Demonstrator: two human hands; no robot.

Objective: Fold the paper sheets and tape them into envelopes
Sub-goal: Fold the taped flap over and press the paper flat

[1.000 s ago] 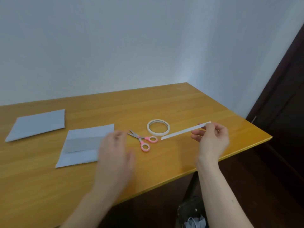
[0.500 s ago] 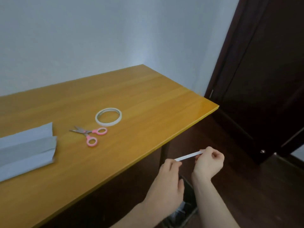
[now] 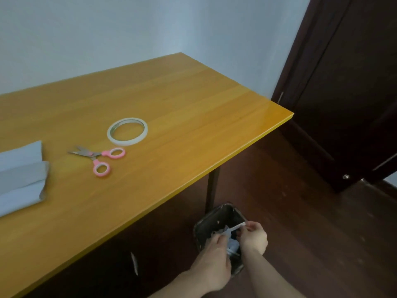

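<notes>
Below the table's front edge, my right hand [image 3: 254, 236] pinches one end of a thin white strip [image 3: 237, 227], and my left hand [image 3: 212, 261] holds its other end. Both hands hover over a dark waste bin [image 3: 200, 227] on the floor. On the wooden table [image 3: 193, 108] a folded grey-white paper sheet [image 3: 20, 175] lies at the left edge of view. A pair of pink-handled scissors [image 3: 97, 158] sits to its right, and a white tape roll [image 3: 127, 131] lies flat just beyond the scissors.
The bin holds crumpled white scraps. A black table leg [image 3: 212, 186] stands right behind it. A small white scrap [image 3: 135, 263] lies on the floor under the table. A dark wooden door [image 3: 343, 82] fills the right side.
Both hands have carried the white strip from above the table down past its front edge to the waste bin. My view has swung right and down, so the far-left sheet is out of view.
</notes>
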